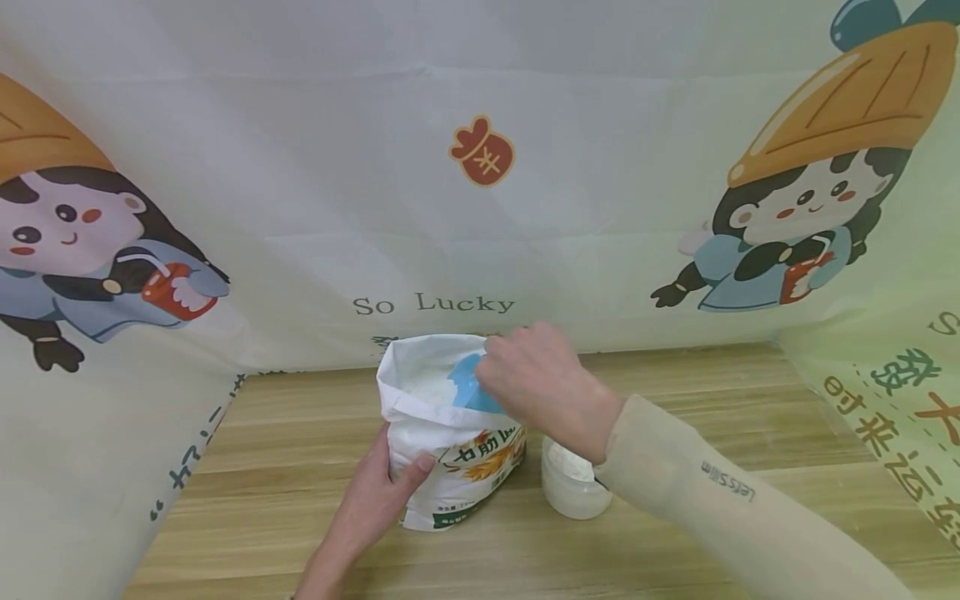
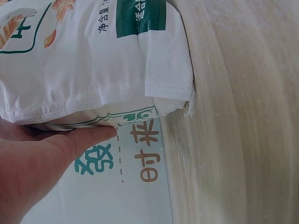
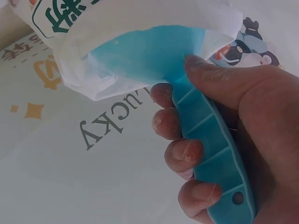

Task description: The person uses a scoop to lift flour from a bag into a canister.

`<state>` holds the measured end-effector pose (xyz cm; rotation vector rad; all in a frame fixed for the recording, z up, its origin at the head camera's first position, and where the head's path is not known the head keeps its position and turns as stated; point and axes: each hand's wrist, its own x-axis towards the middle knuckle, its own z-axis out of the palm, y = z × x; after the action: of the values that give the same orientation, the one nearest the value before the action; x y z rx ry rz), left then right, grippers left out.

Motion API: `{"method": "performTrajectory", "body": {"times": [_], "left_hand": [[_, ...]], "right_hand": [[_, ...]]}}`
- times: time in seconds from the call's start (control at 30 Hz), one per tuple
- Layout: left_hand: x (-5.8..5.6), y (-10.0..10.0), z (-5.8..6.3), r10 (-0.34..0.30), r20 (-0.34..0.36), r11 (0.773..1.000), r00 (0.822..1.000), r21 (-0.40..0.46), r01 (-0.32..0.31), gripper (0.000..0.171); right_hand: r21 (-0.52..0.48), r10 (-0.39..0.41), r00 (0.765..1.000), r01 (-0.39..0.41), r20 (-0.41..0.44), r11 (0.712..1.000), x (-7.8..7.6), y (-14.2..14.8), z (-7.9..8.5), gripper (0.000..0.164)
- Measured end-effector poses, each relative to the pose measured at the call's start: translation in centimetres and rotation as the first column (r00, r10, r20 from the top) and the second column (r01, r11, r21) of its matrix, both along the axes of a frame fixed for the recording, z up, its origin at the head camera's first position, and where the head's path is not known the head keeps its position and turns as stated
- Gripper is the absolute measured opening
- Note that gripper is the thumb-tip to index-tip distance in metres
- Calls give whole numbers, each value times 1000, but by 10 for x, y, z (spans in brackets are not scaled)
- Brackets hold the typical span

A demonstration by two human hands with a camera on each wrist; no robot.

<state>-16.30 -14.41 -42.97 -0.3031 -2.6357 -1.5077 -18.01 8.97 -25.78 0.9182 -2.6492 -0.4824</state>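
Note:
A white flour bag (image 1: 420, 433) stands on the table with its top wide open and white flour inside. My left hand (image 1: 378, 487) grips its left side, the thumb lying across the front. At the bag's mouth, my right hand (image 1: 540, 375) holds a blue plastic scoop (image 1: 467, 385). In the right wrist view, fingers with specks of flour wrap the ribbed scoop handle (image 3: 212, 140), and the thumb presses near the blade. The scoop's blade reaches inside the bag rim. Right of the bag stands a translucent tub (image 1: 576, 497) with flour in it, partly hidden by the right forearm.
The wood-grain table (image 1: 300, 433) runs back to a printed cloth wall (image 1: 585, 200) close behind the bag. More printed cloth borders the table at left and right.

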Motion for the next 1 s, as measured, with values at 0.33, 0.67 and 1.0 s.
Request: {"method": "performTrajectory", "body": {"times": [0.33,0.67,1.0], "left_hand": [[0,1,1,-3,9,1000,1000,11,3,58],[1,1,0,-9,-15,1000,1000,16,9,54],[0,1,0,-27,-29,999,999,27,28,54]], "right_hand": [[-23,-15,999,16,35,1000,-6,-2,-6,27],[-90,6,1000,-3,31,996,-14,1,-17,28],[-104,3,999,2,47,995,-20,5,-30,28]]}}
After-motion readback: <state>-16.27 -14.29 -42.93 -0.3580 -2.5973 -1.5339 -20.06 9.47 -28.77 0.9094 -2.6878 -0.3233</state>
